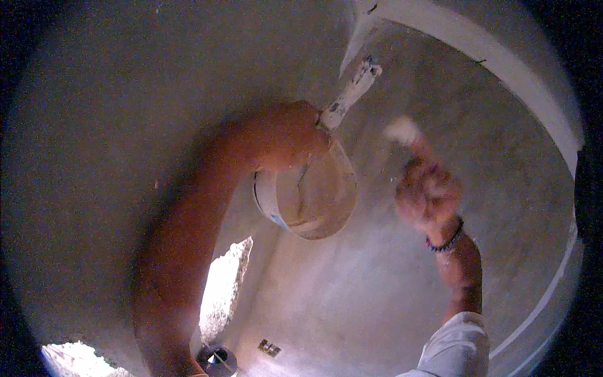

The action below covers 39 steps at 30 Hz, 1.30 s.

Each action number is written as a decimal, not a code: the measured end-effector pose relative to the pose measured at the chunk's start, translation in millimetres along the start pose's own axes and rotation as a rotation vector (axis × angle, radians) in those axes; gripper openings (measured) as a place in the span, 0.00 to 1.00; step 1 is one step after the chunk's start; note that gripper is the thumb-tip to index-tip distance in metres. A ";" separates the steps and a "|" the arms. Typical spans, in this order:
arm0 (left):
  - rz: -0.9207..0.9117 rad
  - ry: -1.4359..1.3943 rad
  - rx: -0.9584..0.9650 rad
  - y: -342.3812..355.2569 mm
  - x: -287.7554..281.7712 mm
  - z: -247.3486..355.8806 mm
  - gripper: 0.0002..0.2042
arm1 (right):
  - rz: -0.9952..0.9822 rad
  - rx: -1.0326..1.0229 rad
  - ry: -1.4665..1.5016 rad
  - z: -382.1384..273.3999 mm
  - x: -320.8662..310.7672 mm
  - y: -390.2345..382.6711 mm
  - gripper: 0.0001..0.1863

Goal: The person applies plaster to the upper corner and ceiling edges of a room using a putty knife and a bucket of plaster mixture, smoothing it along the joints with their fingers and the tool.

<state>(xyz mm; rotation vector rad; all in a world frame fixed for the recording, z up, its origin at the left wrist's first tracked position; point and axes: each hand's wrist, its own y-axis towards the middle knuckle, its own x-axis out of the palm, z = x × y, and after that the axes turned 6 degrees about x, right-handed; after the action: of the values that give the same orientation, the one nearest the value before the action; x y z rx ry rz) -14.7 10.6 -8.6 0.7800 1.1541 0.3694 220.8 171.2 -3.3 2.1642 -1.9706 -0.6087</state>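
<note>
My left hand (298,135) is closed at the top of a round pale bucket (314,198), tipped so that its inside shows. An upright, white-smeared tool (348,91), perhaps a scraper or stick, juts up out of the same hand; which part my fingers grip is unclear. To the right, my right hand (427,191), with a dark bead bracelet, is closed and blurred by motion, holding what looks like a small pale-tipped brush (405,132) near the plastered grey surface (502,157).
A pale curved band (490,44) edges the plaster at the upper right. Low down are bright rough openings (223,283), a dark round object (217,361) with a stick across it, and a small wall box (269,347).
</note>
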 end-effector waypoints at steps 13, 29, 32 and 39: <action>0.056 0.021 -0.072 3.0 6.5 7.2 0.18 | 0.687 -0.102 -1.836 -185.7 -152.8 181.1 0.30; 0.069 0.275 0.216 4.0 11.3 1.0 0.10 | 1.009 -0.507 -2.764 -168.6 -141.6 212.2 0.26; -0.061 0.201 0.090 4.4 9.3 3.2 0.10 | 1.047 -0.526 -2.834 -161.0 -140.7 217.3 0.25; -0.051 0.226 0.156 9.6 14.4 -5.9 0.10 | 0.990 -0.536 -2.750 -151.5 -143.5 223.0 0.26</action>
<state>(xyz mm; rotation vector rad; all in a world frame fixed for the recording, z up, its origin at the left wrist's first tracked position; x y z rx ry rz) -13.3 28.5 -12.5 0.8590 1.4250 0.3336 67.9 260.2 245.7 0.9036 0.8313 1.9600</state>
